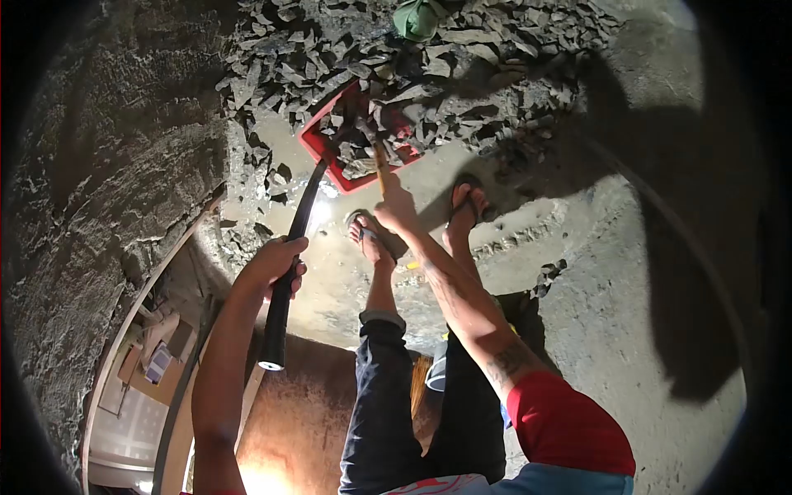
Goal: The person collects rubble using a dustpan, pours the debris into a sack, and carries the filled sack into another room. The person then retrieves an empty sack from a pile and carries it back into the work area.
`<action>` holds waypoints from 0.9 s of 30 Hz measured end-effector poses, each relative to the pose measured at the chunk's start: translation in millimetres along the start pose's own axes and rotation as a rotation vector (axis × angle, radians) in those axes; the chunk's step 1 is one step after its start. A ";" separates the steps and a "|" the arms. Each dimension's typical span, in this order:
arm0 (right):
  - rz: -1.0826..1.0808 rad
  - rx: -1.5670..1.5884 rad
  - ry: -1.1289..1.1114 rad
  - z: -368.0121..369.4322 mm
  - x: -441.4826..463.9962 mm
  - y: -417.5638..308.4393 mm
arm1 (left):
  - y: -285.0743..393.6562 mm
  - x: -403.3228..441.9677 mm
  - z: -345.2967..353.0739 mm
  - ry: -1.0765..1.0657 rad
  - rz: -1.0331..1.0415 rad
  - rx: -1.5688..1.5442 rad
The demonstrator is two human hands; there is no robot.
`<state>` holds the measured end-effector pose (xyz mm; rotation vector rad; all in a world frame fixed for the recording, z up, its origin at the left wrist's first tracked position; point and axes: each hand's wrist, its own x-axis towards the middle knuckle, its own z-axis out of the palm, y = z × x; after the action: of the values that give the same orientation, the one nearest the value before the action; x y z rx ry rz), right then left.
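The red dustpan (314,143) already carries some broken stones (356,163); many more stones (470,51) lie loose beyond it, ungathered. The left hand (283,262) curls around its black handle (306,200); the right hand (397,208) clasps a wooden-handled tool (380,158) reaching over the dustpan.

Broken stone rubble (495,54) strewn across a bare, grimy floor (511,229) beside a rough, unfinished wall (124,165) marks what appears to be an indoor building or renovation site
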<state>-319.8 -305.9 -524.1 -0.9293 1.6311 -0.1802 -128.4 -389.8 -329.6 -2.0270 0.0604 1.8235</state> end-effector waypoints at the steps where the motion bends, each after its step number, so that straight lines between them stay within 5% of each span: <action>1: -0.059 0.013 0.047 -14.7 -6.7 1.7 | -1.7 -0.3 -2.6 -0.003 0.008 -0.003; 3: 0.129 -0.136 0.054 -44.9 -10.3 7.9 | -9.1 -0.1 -11.6 -0.018 0.012 0.015; 7: 0.187 -0.129 0.435 -102.3 37.1 20.0 | -15.2 0.2 -17.3 -0.037 0.029 -0.019; 9: 0.216 0.047 0.350 -114.5 82.3 32.3 | -11.2 -4.1 -7.6 -0.033 0.016 -0.027; 12: 0.047 -0.164 0.248 -55.4 104.4 52.7 | -7.3 1.1 -6.9 -0.032 0.023 -0.001; 14: 0.291 -0.018 -0.151 -24.7 81.8 29.0 | -11.3 -1.6 -6.7 -0.030 0.030 0.015; 15: 0.116 -0.198 -0.049 -2.2 69.6 29.0 | -13.5 -2.3 -8.0 -0.023 0.039 0.020; 18: -0.006 -0.098 0.021 14.8 34.6 12.9 | -22.1 1.9 -16.5 -0.032 0.050 0.010; 22: 0.086 0.027 0.157 -1.1 -35.1 21.9 | -36.0 8.6 -31.0 -0.023 0.043 0.042; 25: 0.209 0.307 0.118 -61.2 -73.1 76.8 | -36.6 15.4 -31.8 0.007 -0.025 0.078; 27: 0.200 0.227 0.200 -120.0 -92.8 114.2 | -34.8 14.1 -29.3 -0.024 0.013 0.063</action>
<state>-480.0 -212.4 -483.7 -0.5861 1.8326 -0.3210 -88.3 -364.2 -331.9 -1.9654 0.1233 1.8305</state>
